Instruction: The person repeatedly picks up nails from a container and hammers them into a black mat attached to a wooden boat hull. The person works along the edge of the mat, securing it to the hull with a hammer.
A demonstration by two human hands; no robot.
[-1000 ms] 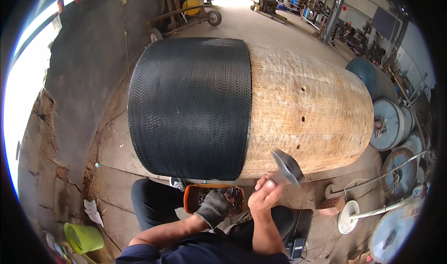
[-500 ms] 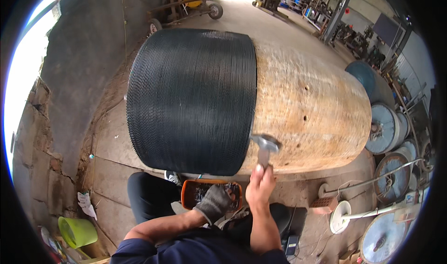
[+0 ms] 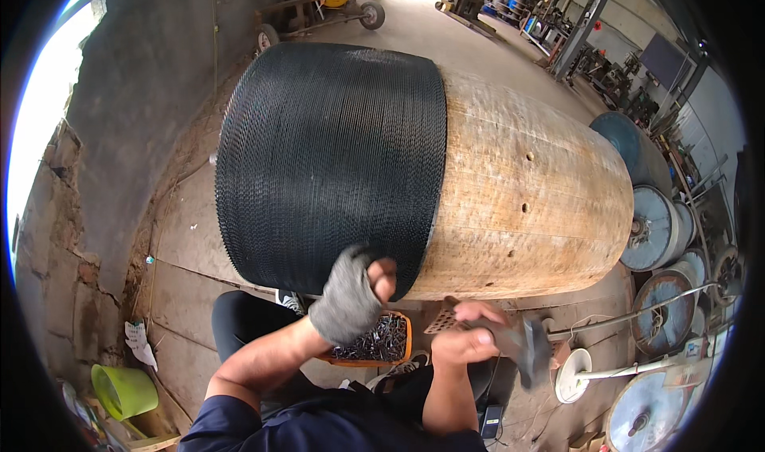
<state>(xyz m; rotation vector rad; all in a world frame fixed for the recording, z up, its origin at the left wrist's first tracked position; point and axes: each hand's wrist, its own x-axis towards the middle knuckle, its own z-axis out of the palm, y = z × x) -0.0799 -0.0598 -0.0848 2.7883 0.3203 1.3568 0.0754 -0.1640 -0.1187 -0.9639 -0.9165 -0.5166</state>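
Observation:
A large wooden drum [image 3: 542,181] lies across the view, its left part covered in tight black ridged rows [image 3: 335,157]. My left hand [image 3: 348,296], in a grey glove with bare fingertips, is raised before the lower edge of the black part. Its fingers are curled, and whatever they hold is hidden. Below it sits an orange tray [image 3: 409,340] filled with small dark metal pieces [image 3: 374,336]. My bare right hand [image 3: 466,340] grips a hammer [image 3: 532,352] right of the tray, below the bare wood; the hammer's head is smeared by motion.
Round metal-ended drums [image 3: 657,229] and a long rod [image 3: 669,299] stand at the right, near a white disc on a pole [image 3: 574,376]. A lime-green bucket [image 3: 126,390] is at lower left. A wheeled cart [image 3: 319,17] stands behind, by the dark wall [image 3: 143,109].
My left hand has risen from the tray to the drum's lower edge. My right hand has swung the hammer down and right, away from the edge of the black rows.

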